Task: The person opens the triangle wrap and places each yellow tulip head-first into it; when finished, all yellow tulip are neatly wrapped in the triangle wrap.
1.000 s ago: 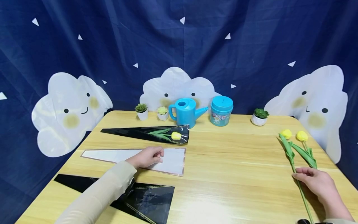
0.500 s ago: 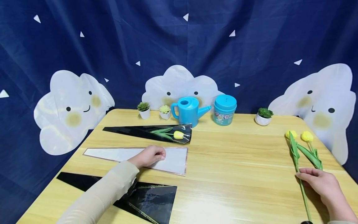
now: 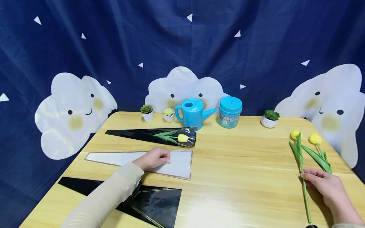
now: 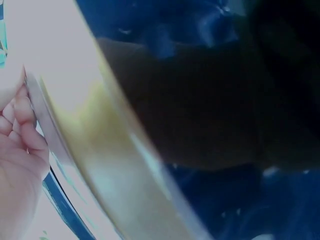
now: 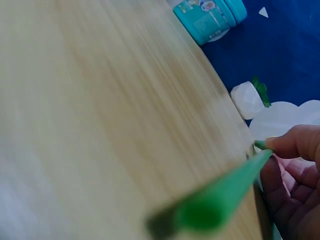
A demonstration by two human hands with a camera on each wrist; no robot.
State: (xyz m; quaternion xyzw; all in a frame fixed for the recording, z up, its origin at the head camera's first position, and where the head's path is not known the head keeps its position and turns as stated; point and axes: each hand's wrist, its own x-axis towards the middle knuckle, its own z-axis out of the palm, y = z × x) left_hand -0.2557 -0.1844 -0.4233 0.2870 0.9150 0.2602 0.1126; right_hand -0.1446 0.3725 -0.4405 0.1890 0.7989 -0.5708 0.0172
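Observation:
Yellow tulip (image 3: 301,164) with a green stem: my right hand (image 3: 325,186) pinches its stem between thumb and fingers at the table's right side. In the right wrist view the stem (image 5: 225,195) points toward the camera. A second yellow tulip (image 3: 315,139) lies just beyond that hand. My left hand (image 3: 155,157) is over a white, pink-edged flower sleeve (image 3: 179,166), fingers curled; whether they pinch its film is unclear. In the left wrist view, that hand's fingers (image 4: 24,112) show at the left edge.
A black sleeve (image 3: 159,202) lies under my left forearm. Farther back is a black sleeve (image 3: 134,134) with a yellow tulip inside. A blue watering can (image 3: 193,115), a blue lidded tub (image 3: 229,114) and small potted succulents (image 3: 269,120) line the table's back edge.
The tulip in my right hand has turned slightly, its leaves now spread differently. The left hand stays over the white sleeve. The view has shifted a little.

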